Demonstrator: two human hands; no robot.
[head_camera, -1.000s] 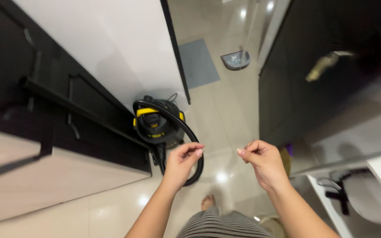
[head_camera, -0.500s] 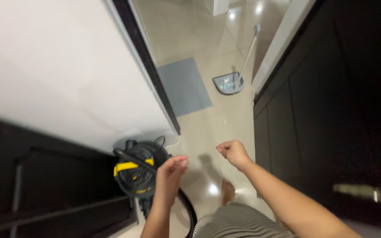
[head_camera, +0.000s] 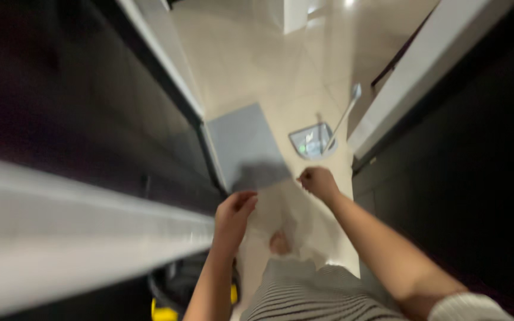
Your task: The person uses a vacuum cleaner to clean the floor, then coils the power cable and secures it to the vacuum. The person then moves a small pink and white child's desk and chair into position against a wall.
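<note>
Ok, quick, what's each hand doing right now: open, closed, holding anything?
Left hand: fingers loosely curled, nothing visible in its grip.
Right hand: closed in a loose fist; too blurred to tell whether it holds anything.

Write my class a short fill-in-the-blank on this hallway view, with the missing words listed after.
1. The grey mat lies on the ____ floor.
2. The dustpan has a long ____.
3. The left hand and right hand hold ____.
4. The vacuum cleaner is black and ____.

Missing words: tiled; handle; nothing; yellow
</note>
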